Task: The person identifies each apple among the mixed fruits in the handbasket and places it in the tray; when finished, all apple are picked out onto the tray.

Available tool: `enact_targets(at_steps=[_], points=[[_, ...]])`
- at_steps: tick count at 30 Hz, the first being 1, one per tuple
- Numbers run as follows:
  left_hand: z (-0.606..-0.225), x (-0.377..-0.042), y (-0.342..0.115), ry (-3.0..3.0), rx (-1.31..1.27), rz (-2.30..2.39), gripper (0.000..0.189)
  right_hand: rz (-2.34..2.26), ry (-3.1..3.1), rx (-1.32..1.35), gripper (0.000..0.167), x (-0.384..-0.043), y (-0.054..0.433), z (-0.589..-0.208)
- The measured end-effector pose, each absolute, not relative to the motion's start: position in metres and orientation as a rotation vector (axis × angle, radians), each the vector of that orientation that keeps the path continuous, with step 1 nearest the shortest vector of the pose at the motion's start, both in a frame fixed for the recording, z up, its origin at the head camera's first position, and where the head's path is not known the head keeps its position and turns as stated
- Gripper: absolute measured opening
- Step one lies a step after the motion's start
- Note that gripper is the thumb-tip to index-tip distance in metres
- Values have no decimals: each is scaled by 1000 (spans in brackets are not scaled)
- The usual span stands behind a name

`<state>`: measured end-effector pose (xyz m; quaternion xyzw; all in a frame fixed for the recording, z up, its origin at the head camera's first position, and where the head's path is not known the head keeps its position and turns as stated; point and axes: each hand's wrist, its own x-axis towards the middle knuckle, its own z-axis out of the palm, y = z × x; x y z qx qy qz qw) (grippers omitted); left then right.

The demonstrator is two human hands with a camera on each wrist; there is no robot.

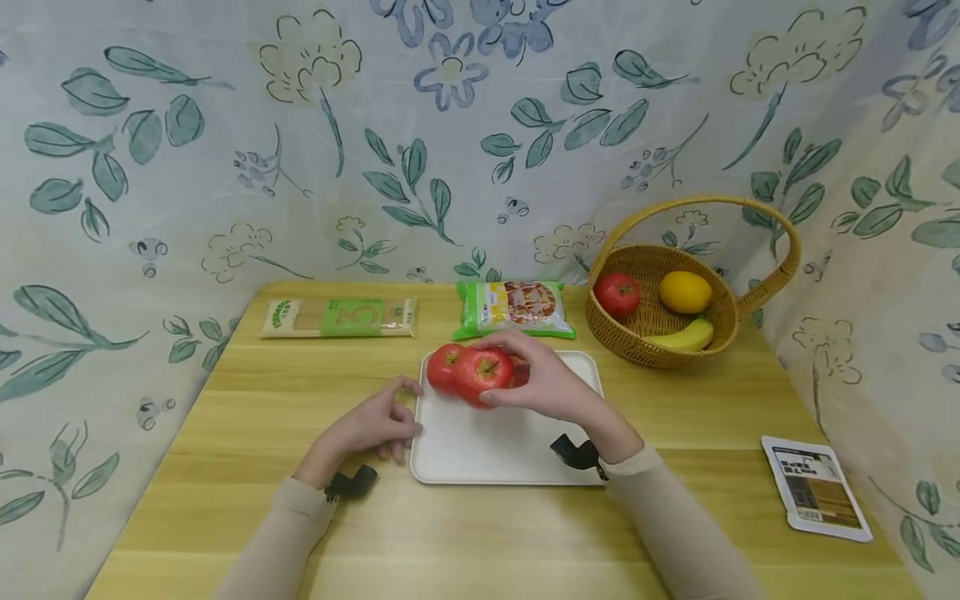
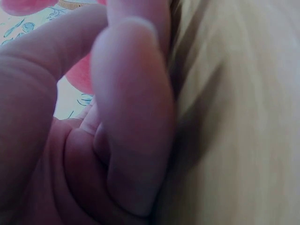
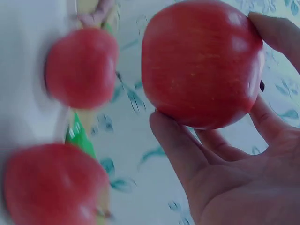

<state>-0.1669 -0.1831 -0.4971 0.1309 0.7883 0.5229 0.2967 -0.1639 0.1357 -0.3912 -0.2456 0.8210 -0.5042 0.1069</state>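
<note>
My right hand (image 1: 543, 379) grips a red apple (image 1: 482, 377) between thumb and fingers, over the white tray (image 1: 487, 454). In the right wrist view the held apple (image 3: 201, 65) appears apart from the tray. Two more red apples rest on the tray: one apple (image 1: 442, 368) shows at its back left, and another (image 1: 521, 372) is mostly hidden behind my right hand. At the tray's left edge, my left hand (image 1: 371, 425) rests low on the table with loosely bent fingers, the fingertips at the rim. The left wrist view shows nothing gripped in it.
A wicker basket (image 1: 652, 354) at the back right holds an apple, a yellow lemon-like fruit (image 1: 686, 292) and a banana (image 1: 682, 336). Along the back lie a noodle packet (image 1: 341, 318) and a green-edged food bag (image 1: 516, 308). A flat white package (image 1: 816, 487) lies at right.
</note>
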Motion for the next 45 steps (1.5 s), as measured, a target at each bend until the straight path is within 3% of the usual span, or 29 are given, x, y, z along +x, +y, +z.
enact_targets(at_steps=[8,17,32,39,45], points=[[-498,-168,-184,2099,345,1377,60,-1272,2294,-807,57,-156,99,-428],[-496,-169,-184,2082,336,1370,57,-1157,2312,-856,53,-155,90,-452],[-498,-168,-184,2066,363,1397,58,-1102,2279,-863,58,-154,91,-449],[-497,-167,-183,2069,366,1395,59,-1102,2243,-844,70,-157,100,-442],[-495,-166,-183,2068,363,1395,59,-1237,2171,-774,61,-170,128,-419]])
